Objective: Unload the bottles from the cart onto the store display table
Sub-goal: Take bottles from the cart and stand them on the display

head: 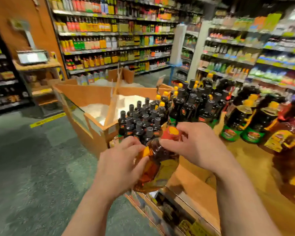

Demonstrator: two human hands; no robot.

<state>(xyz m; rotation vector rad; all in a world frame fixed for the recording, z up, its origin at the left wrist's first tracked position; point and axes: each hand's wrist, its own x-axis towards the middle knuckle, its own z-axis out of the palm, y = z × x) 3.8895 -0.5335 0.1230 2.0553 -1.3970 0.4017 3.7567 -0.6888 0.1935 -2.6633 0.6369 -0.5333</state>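
I hold the amber bottle (153, 164) tilted above the surface (199, 189) edge, just in front of the small dark bottles (140, 121). My left hand (119, 167) is curled around its body to bear the weight; my right hand (189, 142) pinches the neck near the cap (to steer it, I judge).

Place: grocery shop aisle | Evidence: tall shelves (116, 36) of bottled sauces and oils with yellow price tags from 11 to 2 o'clock | wooden display table (255, 160) of dark bottles (143, 120) at 1 o'clock | weighing scale (32, 57) at 10 o'clock | bulk bins (99, 99) of white grain at 12 o'clock
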